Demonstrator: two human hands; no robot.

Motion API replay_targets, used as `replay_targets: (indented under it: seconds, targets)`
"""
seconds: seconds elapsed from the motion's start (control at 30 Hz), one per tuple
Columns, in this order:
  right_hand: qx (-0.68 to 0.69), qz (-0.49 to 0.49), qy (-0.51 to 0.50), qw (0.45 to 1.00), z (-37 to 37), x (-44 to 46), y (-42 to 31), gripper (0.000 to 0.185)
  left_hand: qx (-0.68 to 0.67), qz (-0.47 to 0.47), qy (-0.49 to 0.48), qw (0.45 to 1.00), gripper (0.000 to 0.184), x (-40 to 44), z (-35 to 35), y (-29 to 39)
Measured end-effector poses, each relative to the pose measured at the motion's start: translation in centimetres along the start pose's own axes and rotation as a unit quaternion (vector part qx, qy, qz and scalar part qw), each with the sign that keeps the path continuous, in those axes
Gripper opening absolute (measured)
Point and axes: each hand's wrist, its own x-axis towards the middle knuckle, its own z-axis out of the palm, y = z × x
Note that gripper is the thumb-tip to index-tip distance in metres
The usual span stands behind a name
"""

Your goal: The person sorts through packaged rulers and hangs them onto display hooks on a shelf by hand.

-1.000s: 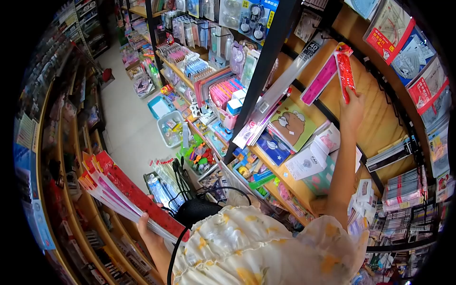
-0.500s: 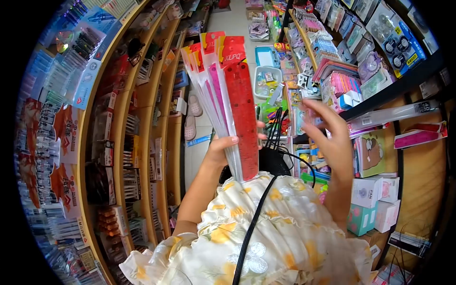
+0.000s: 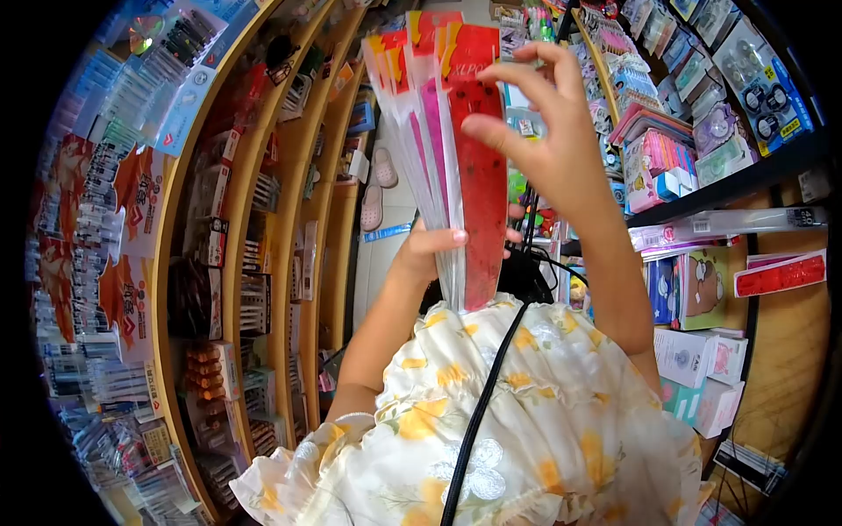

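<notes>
My left hand (image 3: 431, 250) grips a fanned stack of packaged rulers (image 3: 478, 202) near its lower end, the thumb across the front. The front ruler is red, with pink and clear-wrapped ones beside it and red-and-yellow header cards on top. In front of the stack's upper right side, my right hand (image 3: 539, 123) has thumb and fingers apart, with nothing between them. Whether a fingertip touches the front package I cannot tell. A red packaged ruler (image 3: 781, 276) hangs on the display at the right.
Wooden shelves (image 3: 230, 219) of stationery run along the left. At the right are a black post (image 3: 737, 188), a long clear package (image 3: 745, 221) and white boxes (image 3: 684, 355). Pink clogs (image 3: 373, 206) lie on the floor. A black cord (image 3: 482, 403) hangs down my front.
My right hand has left the hanging rulers at the right and come to the top of the stack. My left hand has brought the stack upright in front of me. The view has turned left.
</notes>
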Motion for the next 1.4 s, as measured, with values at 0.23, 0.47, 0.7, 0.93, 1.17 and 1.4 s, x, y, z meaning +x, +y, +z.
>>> replay_targets:
  seconds: [0.23,0.47,0.7,0.93,1.17,1.4]
  targets:
    - [0.071,0.035,-0.077,0.994,-0.8,3.4,0.5,0.042,0.038,0.059,-0.054,0.996,0.059,2.6,-0.5,2.3]
    - [0.178,0.033,-0.078,0.980,0.6,4.5,0.4,0.043,-0.011,0.134,-0.136,0.982,0.052,4.9,-0.6,4.6]
    - [0.282,0.126,-0.085,0.947,1.2,2.5,-0.5,0.065,0.142,0.156,0.024,0.977,0.052,4.1,-0.2,5.1]
    - [0.266,0.252,-0.131,0.921,2.3,-5.5,-1.1,0.067,0.173,0.196,0.102,0.960,0.050,3.8,2.0,5.5]
    - [0.320,0.347,-0.132,0.872,0.0,-8.6,1.5,0.043,0.109,0.061,0.087,0.988,0.049,4.0,0.8,3.2]
    - [0.509,0.478,0.001,0.716,-1.0,-12.3,3.0,0.021,-0.018,-0.071,0.182,0.981,0.022,4.3,-0.3,0.0]
